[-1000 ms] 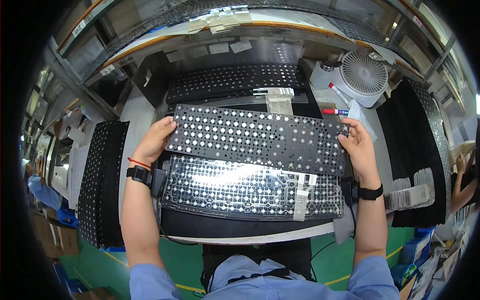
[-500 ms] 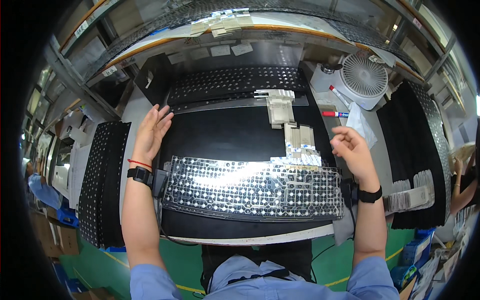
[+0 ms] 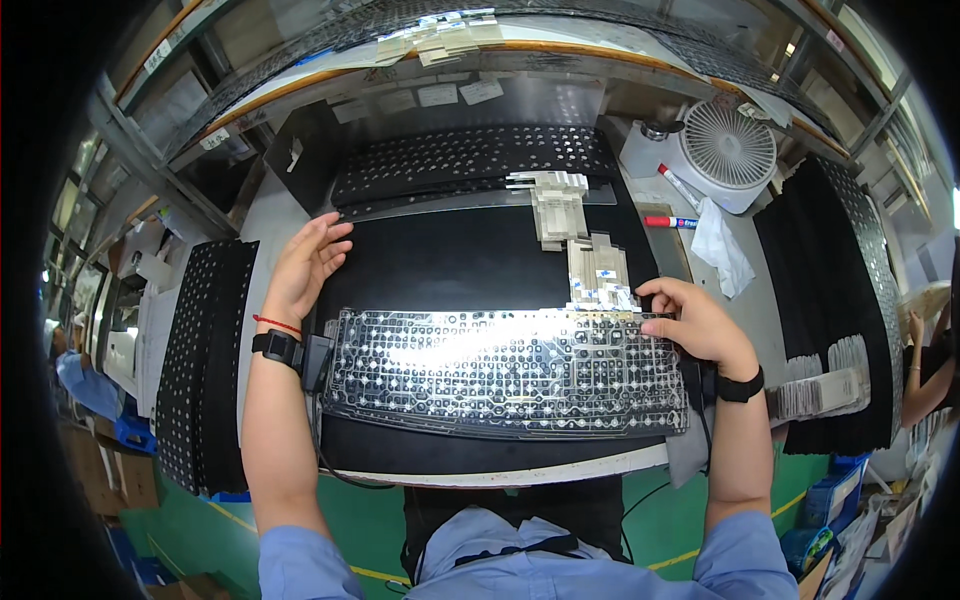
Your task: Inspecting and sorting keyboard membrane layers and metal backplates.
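Clear plastic keyboard membrane sheets (image 3: 500,370) with a grid of printed circuit dots lie stacked across the black bench top. Pale flat tails (image 3: 597,272) stick out from their far edge, right of centre. My right hand (image 3: 690,320) is at the far right corner of the stack. Its thumb lies over the sheet's edge and its index finger is beside the tails, with a gap between them. My left hand (image 3: 305,265) is raised beyond the far left corner, fingers stretched and holding nothing. Glare hides part of the sheets.
Further black dotted sheets (image 3: 470,160) lie behind, with pale tails (image 3: 560,215). A white fan (image 3: 728,145), a red marker (image 3: 670,222) and a white cloth (image 3: 722,250) are at the right. Sheet stacks (image 3: 208,350) flank both sides. Another person's arm (image 3: 925,375) shows far right.
My right hand has moved left and slightly down to the sheets' far right corner. The dot pattern on the sheets looks different. My left hand has hardly moved.
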The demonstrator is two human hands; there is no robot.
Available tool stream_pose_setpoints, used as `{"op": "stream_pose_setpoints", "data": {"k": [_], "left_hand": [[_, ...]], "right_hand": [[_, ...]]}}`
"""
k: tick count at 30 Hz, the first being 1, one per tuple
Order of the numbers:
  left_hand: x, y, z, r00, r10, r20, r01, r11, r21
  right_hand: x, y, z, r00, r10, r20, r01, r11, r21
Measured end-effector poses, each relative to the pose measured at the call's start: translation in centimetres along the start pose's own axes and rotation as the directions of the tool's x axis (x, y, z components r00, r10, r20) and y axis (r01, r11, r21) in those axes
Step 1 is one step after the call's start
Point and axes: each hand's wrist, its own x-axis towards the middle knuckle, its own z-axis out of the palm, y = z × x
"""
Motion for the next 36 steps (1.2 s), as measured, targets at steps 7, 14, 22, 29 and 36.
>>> {"op": "stream_pose_setpoints", "data": {"k": [7, 14, 22, 29, 36], "left_hand": [[-0.9, 0.6, 1.6, 0.993, -0.082, 0.09, 0.08, 0.996, 0.025], [-0.7, -0.3, 1.0, 0.956, -0.168, 0.242, 0.134, 0.98, 0.148], [-0.2, -0.4, 0.4, 0.989, -0.042, 0.14, 0.031, 0.996, 0.085], [-0.2, 0.0, 1.2, 0.998, -0.026, 0.054, 0.025, 0.999, 0.026], [0.2, -0.6, -1.1, 0.99, 0.0, 0.144, -0.008, 0.999, 0.05]], "right_hand": [[0.0, -0.3, 0.0, 0.969, -0.183, -0.168, 0.187, 0.982, 0.007], [0.6, 0.9, -0.1, 0.932, -0.08, -0.354, 0.151, 0.973, 0.177], [0.6, -0.7, 0.2, 0.913, 0.047, -0.405, 0.14, 0.897, 0.42], [0.8, 0.5, -0.3, 0.914, 0.01, -0.406, 0.184, 0.882, 0.435], [0.4, 0.0, -0.5, 0.883, 0.011, -0.469, 0.23, 0.861, 0.453]]}}
